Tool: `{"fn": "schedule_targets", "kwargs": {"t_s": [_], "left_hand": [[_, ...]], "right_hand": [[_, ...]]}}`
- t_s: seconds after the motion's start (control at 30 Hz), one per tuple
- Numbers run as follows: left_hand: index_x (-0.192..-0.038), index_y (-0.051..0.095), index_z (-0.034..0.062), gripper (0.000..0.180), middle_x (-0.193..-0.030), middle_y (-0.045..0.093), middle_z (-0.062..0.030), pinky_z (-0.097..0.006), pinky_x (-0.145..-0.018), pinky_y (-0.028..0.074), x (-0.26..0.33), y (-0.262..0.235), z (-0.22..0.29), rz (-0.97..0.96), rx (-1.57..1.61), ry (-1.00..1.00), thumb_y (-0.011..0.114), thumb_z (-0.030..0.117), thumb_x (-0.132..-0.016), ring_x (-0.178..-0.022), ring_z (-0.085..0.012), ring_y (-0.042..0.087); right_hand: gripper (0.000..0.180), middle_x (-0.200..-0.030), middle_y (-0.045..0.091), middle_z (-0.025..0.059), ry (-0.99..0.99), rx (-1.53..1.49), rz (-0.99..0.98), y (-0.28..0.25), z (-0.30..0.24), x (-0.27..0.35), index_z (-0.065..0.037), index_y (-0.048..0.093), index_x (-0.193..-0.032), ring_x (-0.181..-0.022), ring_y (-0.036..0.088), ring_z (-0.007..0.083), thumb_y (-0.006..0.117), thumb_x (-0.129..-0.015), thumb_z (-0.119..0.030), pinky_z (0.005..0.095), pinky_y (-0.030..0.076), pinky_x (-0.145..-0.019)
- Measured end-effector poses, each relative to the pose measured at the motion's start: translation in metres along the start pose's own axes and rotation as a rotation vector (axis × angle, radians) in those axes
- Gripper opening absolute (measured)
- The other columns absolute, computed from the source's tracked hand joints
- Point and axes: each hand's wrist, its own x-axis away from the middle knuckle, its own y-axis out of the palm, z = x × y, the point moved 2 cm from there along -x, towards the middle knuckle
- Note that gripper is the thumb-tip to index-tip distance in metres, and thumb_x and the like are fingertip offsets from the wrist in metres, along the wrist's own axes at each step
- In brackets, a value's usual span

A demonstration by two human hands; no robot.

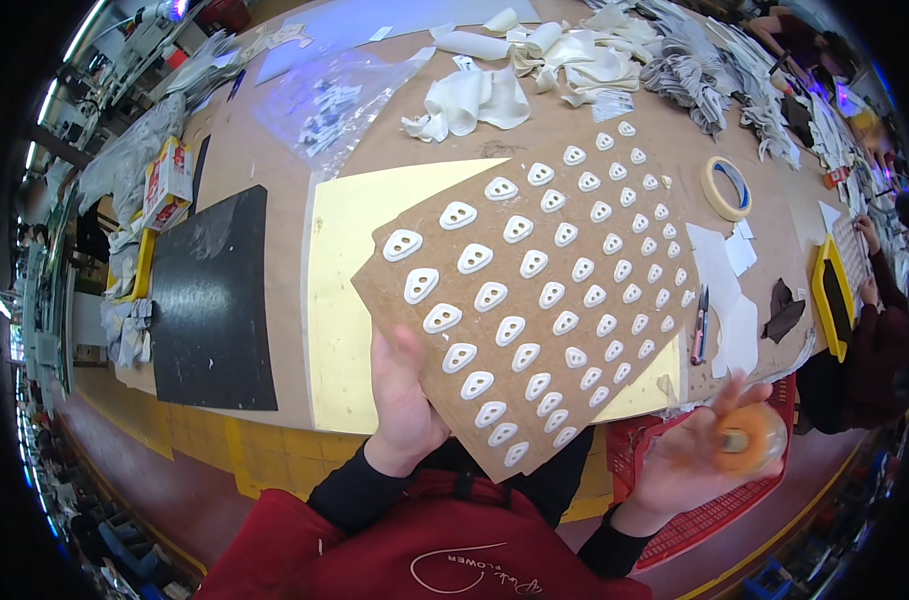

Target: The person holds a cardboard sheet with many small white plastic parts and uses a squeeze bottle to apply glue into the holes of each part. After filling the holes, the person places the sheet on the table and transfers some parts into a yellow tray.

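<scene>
Steadying the brown board (pixel 379 272) with a single hand, the person has it slanted in the head view, its near corner jutting past the table edge toward the lap. Rows of white two-holed pieces (pixel 427 277) cover its face; whether they are stuck down, I cannot tell.

Take the board as the clock's centre. At 8 o'clock the left hand (pixel 404 405) clamps its lower-left edge, thumb pressed on top and the other fingers hidden beneath. Between 4 and 5 the right hand (pixel 679 465), apart from the board, has its fingers partly curled about an orange roll (pixel 759 452); blur hides the exact grip. The red basket (pixel 709 525) lies at 5, below that hand. The cream sheet (pixel 364 210) shows from under the board at 10, the black mat (pixel 214 310) lies at 9, the tape ring (pixel 711 187) at 2 and the pen (pixel 701 325) just past 3.

Held from one side only, the board could pivot or dip toward 5 o'clock, and any loose pieces might slide off. Its near corner could snag on clothing. A swing toward 3 could knock the pen, and a slack right-hand grip could let the roll fall into the basket.
</scene>
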Motion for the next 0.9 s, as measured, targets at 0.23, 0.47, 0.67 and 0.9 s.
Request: {"fn": "schedule_targets", "kwargs": {"t_s": [0.23,0.47,0.67,0.9], "left_hand": [[-0.134,0.020,0.0068,0.066,-0.131,0.036,-0.0146,-0.043,-0.095,0.038,0.019,-0.003,0.004,-0.089,0.148,-0.005,0.023,0.055,-0.089,-0.117,-0.0276,0.042],[-0.134,0.020,0.0068,0.064,-0.131,0.035,-0.0149,-0.044,-0.095,0.038,0.023,0.003,0.007,-0.184,0.206,0.022,0.022,0.054,-0.090,-0.117,-0.0285,0.041],[-0.134,0.021,0.0071,0.064,-0.132,0.035,-0.0145,-0.044,-0.096,0.036,0.024,0.003,0.007,-0.223,0.179,0.027,0.023,0.053,-0.090,-0.118,-0.0284,0.040],[-0.135,0.019,0.0079,0.064,-0.133,0.032,-0.0143,-0.046,-0.098,0.034,0.025,0.012,0.010,-0.220,0.118,0.004,0.023,0.054,-0.090,-0.120,-0.0290,0.037]], "right_hand": [[0.081,-0.108,0.053,0.0234,-0.107,0.978,-0.043,-0.007,0.036,0.021,-0.001,0.036,-0.119,-0.100,0.055,0.0290,0.051,-0.073,-0.065,0.0376,0.049,-0.082],[0.082,-0.107,0.054,0.0242,0.036,0.979,0.073,-0.002,0.048,0.012,0.000,0.038,-0.118,-0.101,0.055,0.0284,0.058,-0.070,-0.063,0.0367,0.044,-0.086],[0.082,-0.108,0.055,0.0247,0.110,0.919,0.101,-0.005,0.050,0.009,0.001,0.039,-0.117,-0.103,0.054,0.0287,0.062,-0.068,-0.061,0.0373,0.044,-0.087],[0.078,-0.107,0.055,0.0246,0.091,0.867,0.041,-0.005,0.053,0.011,0.000,0.039,-0.117,-0.103,0.054,0.0303,0.063,-0.069,-0.058,0.0386,0.045,-0.086]]}}
